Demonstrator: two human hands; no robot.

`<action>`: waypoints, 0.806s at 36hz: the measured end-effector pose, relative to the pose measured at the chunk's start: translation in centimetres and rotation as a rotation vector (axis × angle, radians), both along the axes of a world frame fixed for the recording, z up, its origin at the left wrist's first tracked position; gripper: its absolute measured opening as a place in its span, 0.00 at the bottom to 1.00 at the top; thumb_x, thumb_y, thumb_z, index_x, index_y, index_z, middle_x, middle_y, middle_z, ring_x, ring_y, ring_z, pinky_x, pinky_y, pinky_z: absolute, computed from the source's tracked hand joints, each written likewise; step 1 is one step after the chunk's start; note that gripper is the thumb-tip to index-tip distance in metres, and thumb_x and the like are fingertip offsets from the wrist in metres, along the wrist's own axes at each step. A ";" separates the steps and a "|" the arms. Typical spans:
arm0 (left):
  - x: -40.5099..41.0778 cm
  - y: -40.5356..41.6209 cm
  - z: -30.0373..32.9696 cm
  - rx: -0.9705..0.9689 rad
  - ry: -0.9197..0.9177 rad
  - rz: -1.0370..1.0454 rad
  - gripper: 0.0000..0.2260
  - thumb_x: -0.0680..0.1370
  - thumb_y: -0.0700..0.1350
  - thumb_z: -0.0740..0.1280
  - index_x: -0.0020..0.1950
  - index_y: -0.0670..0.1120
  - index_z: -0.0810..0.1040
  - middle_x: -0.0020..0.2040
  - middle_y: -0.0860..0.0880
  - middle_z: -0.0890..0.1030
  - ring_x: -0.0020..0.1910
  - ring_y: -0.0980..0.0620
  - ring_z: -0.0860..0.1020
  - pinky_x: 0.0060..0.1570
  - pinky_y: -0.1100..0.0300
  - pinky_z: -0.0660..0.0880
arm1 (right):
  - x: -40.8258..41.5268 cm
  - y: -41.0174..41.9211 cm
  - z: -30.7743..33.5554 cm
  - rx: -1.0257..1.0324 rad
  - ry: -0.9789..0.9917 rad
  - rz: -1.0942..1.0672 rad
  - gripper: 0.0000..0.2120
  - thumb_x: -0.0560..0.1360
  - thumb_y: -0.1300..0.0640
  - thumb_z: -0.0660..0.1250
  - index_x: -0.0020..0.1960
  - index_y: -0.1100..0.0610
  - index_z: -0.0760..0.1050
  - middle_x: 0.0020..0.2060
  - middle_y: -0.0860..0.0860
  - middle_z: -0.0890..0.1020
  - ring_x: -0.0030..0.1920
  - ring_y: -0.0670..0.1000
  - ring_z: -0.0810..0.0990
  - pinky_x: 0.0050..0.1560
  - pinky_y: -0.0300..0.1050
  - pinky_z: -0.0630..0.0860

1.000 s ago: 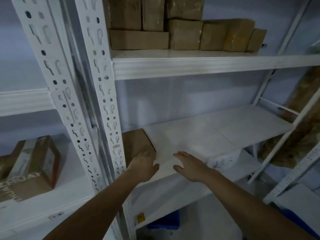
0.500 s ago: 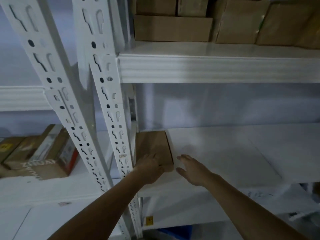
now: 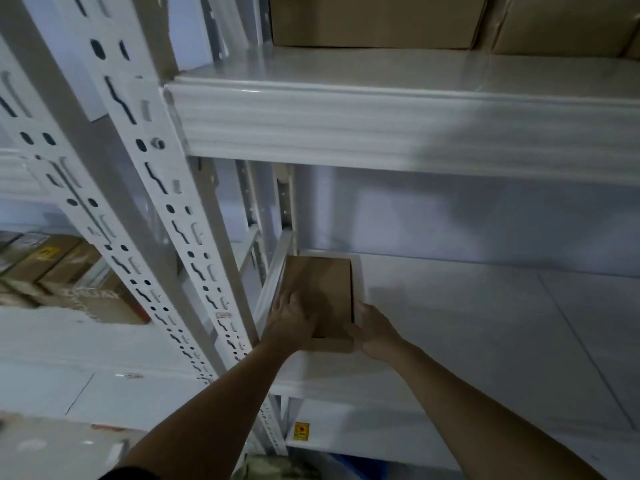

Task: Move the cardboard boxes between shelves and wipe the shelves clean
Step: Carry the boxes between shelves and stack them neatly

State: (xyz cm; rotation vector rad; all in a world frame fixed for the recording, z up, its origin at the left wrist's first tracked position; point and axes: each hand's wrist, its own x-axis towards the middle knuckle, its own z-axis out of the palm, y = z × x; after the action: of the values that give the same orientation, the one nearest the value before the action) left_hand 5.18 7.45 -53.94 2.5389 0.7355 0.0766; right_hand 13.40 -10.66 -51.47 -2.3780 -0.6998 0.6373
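Observation:
A small brown cardboard box (image 3: pixel 323 289) lies flat at the left end of the white middle shelf (image 3: pixel 485 323), close against the upright post. My left hand (image 3: pixel 292 318) rests on the box's top near its front left corner, fingers spread over it. My right hand (image 3: pixel 375 332) clasps the box's front right corner, thumb and fingers curled round the edge. Larger cardboard boxes (image 3: pixel 374 20) stand on the upper shelf (image 3: pixel 398 126) overhead.
Two perforated white uprights (image 3: pixel 166 188) run diagonally at the left of the box. Beyond them, the neighbouring rack holds several printed cartons (image 3: pixel 65 271). A yellow sticker (image 3: pixel 300 431) marks the post below the shelf. Something blue shows under the lower shelf.
The view has moved closer to the shelf. My right hand has gone left from the bare shelf onto the box's corner. My left hand has stayed on the box.

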 end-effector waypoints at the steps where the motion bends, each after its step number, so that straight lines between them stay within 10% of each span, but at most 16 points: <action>1: 0.2 -0.1 -0.3 -0.011 -0.016 0.031 0.30 0.81 0.53 0.65 0.78 0.40 0.63 0.80 0.40 0.63 0.79 0.40 0.61 0.76 0.49 0.58 | 1.4 0.2 -2.2 0.005 0.021 0.006 0.24 0.77 0.40 0.63 0.68 0.51 0.74 0.61 0.52 0.81 0.59 0.56 0.81 0.57 0.54 0.79; 15: 2.5 -0.8 -1.9 -0.116 0.050 0.185 0.43 0.80 0.60 0.67 0.83 0.43 0.46 0.83 0.40 0.49 0.82 0.39 0.51 0.78 0.43 0.54 | 1.9 2.9 -4.1 0.193 0.280 -0.190 0.35 0.70 0.35 0.70 0.70 0.53 0.72 0.61 0.51 0.82 0.60 0.55 0.80 0.63 0.56 0.77; 22: 3.7 -0.6 -1.6 -0.224 0.140 0.280 0.59 0.65 0.69 0.77 0.82 0.45 0.47 0.80 0.38 0.59 0.76 0.35 0.63 0.74 0.39 0.61 | 0.9 1.6 -3.2 0.383 0.364 -0.342 0.22 0.76 0.45 0.73 0.68 0.48 0.76 0.59 0.46 0.83 0.57 0.48 0.82 0.62 0.52 0.79; 29: 3.2 -1.8 -0.9 -0.343 0.088 0.240 0.50 0.64 0.63 0.81 0.78 0.46 0.62 0.71 0.42 0.70 0.69 0.39 0.72 0.69 0.41 0.71 | 0.9 -1.9 -4.6 0.462 0.365 -0.524 0.27 0.77 0.42 0.71 0.72 0.49 0.71 0.65 0.47 0.80 0.62 0.50 0.80 0.66 0.55 0.77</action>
State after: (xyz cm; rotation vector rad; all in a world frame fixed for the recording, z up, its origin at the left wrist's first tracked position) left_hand 8.38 5.66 -54.85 2.1325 0.9932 -0.0768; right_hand 14.35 -12.57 -56.04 -1.8321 -0.0403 0.5773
